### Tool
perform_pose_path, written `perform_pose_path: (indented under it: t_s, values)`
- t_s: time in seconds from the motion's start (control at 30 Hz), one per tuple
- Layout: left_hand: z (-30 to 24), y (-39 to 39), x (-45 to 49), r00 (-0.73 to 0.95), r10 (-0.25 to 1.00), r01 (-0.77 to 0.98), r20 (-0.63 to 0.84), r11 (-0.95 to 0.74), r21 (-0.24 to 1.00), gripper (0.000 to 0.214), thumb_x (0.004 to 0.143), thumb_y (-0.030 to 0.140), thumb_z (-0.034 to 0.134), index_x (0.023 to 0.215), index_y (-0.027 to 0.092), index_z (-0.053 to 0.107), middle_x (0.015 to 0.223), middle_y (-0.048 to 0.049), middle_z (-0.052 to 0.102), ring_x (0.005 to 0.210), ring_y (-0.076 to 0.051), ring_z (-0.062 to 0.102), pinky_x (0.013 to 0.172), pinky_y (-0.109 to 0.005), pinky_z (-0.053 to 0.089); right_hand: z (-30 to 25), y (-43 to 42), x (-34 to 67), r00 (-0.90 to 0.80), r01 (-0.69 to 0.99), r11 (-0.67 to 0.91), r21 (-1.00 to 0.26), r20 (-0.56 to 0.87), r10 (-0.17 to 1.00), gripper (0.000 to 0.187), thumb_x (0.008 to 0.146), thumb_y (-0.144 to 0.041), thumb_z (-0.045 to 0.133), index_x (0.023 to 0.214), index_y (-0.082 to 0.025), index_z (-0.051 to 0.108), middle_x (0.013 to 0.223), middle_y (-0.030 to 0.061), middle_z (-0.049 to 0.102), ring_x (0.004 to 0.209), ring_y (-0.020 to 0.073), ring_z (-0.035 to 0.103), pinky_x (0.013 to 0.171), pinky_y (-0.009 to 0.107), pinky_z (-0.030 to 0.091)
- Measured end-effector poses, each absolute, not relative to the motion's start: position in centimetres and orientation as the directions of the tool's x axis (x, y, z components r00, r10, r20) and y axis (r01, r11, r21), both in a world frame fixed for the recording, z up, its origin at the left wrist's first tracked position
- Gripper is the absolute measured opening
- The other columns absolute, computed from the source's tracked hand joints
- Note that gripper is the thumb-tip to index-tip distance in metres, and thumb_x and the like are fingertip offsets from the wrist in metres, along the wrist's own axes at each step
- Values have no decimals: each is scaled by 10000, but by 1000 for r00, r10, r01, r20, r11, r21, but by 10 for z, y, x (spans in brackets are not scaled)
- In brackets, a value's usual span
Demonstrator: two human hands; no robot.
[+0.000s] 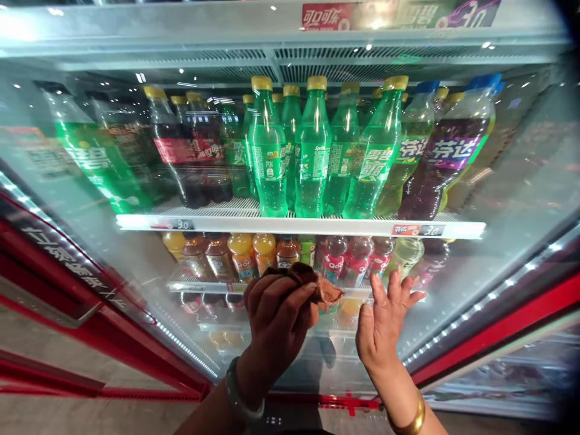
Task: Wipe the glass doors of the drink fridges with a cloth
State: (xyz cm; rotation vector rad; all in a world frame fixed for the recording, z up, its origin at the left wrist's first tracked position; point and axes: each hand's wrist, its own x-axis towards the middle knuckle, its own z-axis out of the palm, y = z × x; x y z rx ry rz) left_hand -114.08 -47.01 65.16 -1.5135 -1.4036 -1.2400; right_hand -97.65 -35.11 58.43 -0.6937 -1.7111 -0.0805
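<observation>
My left hand, a pale bangle on its wrist, is closed around a crumpled brown cloth. One end of the cloth sticks out to the right past my fingers. To the right is my right hand, raised with its fingers spread and nothing in it; a gold bracelet circles that wrist. Both hands are in front of a lit drinks cooler with a glass front. Whether either hand touches the glass I cannot tell.
Green Sprite bottles stand on the upper shelf, with dark cola bottles to their left and purple soda bottles to their right. Lower down, a shelf bears several juice bottles. Red frame edges run along both sides.
</observation>
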Motion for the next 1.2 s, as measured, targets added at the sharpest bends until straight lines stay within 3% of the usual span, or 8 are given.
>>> perform_pose_path:
  t_s: [0.2,0.37,0.5,0.7,0.9,1.1,1.2]
  values:
    - [621,-462,-1122,66,358,962,931,-271,36,306,892,148,736,1175,266,720,1030,-25,738,1121,-201,612,1101,-408,449,588,-367,-988,-209,488,847,-211,914,348,668,1011,-171,428,1641,-318,261,1760,20,138,1648,307,63,1298,697,-5]
    - [657,-477,-1155,-41,282,976,958,-193,99,286,906,147,719,1160,277,730,1049,-52,675,1125,-231,602,1043,-433,472,593,-380,-1002,-313,419,904,-78,923,225,683,995,-158,449,1640,-294,273,1760,-15,152,1649,237,89,1342,526,-58]
    - [661,-488,-1171,-105,243,987,964,-96,132,267,912,174,712,1156,281,727,1089,-63,654,1118,-233,603,1032,-432,475,596,-384,-1016,-310,401,913,-80,925,218,690,988,-167,458,1638,-305,275,1758,-12,164,1647,243,104,1339,551,-50]
    - [635,-490,-1164,-16,317,979,948,-188,79,237,915,125,694,1105,264,726,1008,-30,719,1092,-195,624,1039,-386,476,598,-392,-1033,-348,400,916,-41,917,193,675,984,-178,458,1627,-320,307,1748,-12,202,1643,253,139,1337,582,-19]
    - [661,-506,-1198,-119,216,987,969,-77,138,245,936,152,662,1148,261,719,1092,-75,651,1107,-237,589,1020,-443,466,602,-397,-1046,-340,353,934,-61,922,188,668,995,-179,454,1628,-326,299,1752,-30,196,1649,247,102,1327,570,-84]
    - [626,-505,-1190,-13,337,977,941,-196,83,278,913,100,675,1141,252,720,1039,-36,724,1116,-210,619,1067,-418,463,599,-408,-1058,-399,362,932,-16,901,170,672,991,-169,449,1633,-293,294,1755,-8,187,1648,274,103,1322,590,-68]
    - [633,-510,-1200,-24,296,980,955,-181,81,246,935,119,653,1120,266,724,1002,-33,717,1090,-201,620,1053,-408,472,600,-413,-1062,-410,343,939,-10,898,160,708,973,-140,483,1633,-308,290,1755,-4,186,1647,280,115,1315,611,-71]
